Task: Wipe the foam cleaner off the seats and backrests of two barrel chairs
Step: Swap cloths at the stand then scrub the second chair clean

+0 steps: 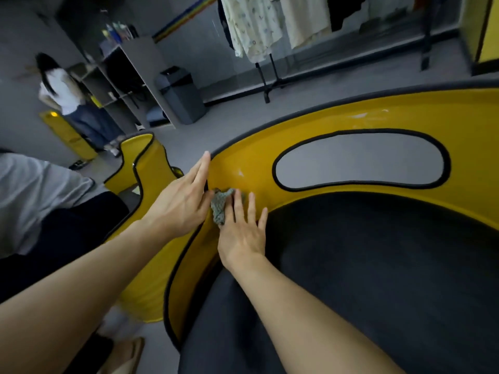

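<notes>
**Backrest wipe under way**

At frame centre, the right hand (243,233), fingers straight and spread, presses a cloth (219,209) on the yellow backrest (256,163) just above the dark seat (378,265). The left hand (183,201), fingers straight and together, lies alongside. Next move, likely: sweep toward the foam streaks (360,114), upper right

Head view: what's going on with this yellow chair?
A person is wiping the yellow backrest of a barrel chair. The right hand presses a grey cloth flat against it, fingers straight; the left hand rests on the rim beside it. White foam streaks show higher up. A second chair stands behind.
</notes>
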A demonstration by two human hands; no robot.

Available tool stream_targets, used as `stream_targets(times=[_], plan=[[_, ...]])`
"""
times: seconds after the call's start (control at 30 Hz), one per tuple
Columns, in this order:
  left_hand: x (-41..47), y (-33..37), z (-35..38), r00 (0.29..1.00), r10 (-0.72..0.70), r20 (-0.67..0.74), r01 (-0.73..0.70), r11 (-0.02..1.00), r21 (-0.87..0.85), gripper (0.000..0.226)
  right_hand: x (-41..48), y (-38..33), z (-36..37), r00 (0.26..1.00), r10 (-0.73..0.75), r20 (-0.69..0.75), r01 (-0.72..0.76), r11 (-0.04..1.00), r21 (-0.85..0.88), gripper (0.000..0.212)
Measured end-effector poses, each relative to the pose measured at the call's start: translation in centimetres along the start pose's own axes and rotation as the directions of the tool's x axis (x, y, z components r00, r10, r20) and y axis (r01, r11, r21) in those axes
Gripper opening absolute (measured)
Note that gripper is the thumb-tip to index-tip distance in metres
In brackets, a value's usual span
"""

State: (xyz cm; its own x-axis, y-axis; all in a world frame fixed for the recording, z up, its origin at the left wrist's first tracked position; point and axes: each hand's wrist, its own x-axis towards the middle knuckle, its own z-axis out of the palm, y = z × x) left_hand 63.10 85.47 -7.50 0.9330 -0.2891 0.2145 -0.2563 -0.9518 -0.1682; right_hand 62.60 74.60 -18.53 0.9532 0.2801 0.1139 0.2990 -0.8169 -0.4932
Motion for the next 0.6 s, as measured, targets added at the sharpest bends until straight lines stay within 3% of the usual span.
stream_targets(times=[0.17, 0.37, 0.6], plan=[[1.6, -0.5, 0.5, 0.997, 0.049, -0.064, -0.050, 0.999, -0.012, 0.078, 0.5, -0.2, 0.1, 0.999, 0.010, -0.030, -0.009, 0.999, 0.054, 0.074], [5.6, -1.9, 0.3, 0.923, 0.360, -0.136, -0.337, 0.927, 0.162, 0.065, 2.3, 0.5, 0.8, 0.970, -0.001, -0.241, 0.010, 0.999, 0.037, 0.076], [9.0, -1.8, 1.7, 0.844, 0.473, -0.252, -0.470, 0.879, 0.075, 0.062, 3.2, 0.2, 3.4, 0.904, 0.052, -0.425, -0.053, 0.999, 0.008, 0.068]])
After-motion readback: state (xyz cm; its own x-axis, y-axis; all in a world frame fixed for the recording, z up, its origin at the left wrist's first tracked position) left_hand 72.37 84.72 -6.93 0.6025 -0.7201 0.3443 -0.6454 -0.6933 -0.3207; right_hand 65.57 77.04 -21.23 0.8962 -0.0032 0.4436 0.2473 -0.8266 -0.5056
